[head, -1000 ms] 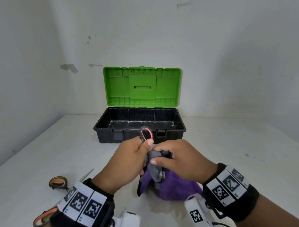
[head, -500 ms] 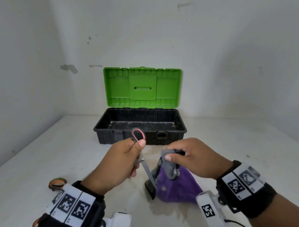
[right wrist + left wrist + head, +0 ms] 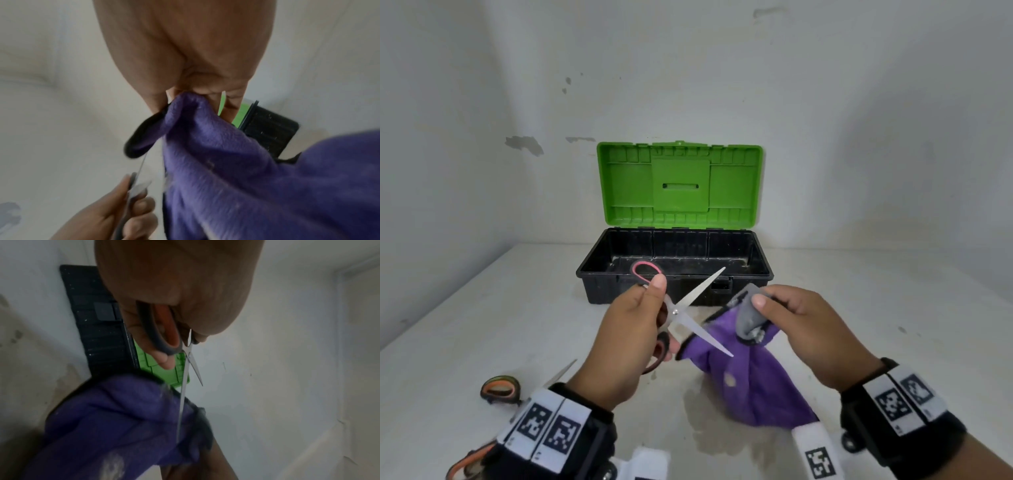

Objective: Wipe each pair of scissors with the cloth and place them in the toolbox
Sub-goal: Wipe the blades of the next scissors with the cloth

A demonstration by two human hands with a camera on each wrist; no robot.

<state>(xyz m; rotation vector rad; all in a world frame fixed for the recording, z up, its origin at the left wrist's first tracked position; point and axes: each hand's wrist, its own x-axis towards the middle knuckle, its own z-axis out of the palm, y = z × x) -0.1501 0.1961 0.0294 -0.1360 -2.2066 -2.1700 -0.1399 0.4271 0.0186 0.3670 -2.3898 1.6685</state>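
My left hand (image 3: 640, 329) grips a pair of scissors (image 3: 690, 308) by its grey and pink handles, and the blades stand spread wide apart. One blade points up toward the toolbox (image 3: 599, 277); the other crosses the purple cloth (image 3: 750, 380). My right hand (image 3: 791, 322) pinches the cloth by its grey upper part, just right of the blades. The left wrist view shows the scissors (image 3: 185, 386) with my fingers through the handle and the cloth (image 3: 115, 426) below. In the right wrist view the cloth (image 3: 236, 162) hangs from my fingers.
The black toolbox stands with its green lid (image 3: 679, 185) up against the wall, and I see nothing inside it. Another pair of scissors (image 3: 500, 390) with orange and grey handles lies on the white table (image 3: 482, 325) at the lower left, partly behind my left wrist.
The scissors' blades have come out of the cloth and spread wide apart. My hands have moved apart, the right one carrying the cloth to the right and slightly up.
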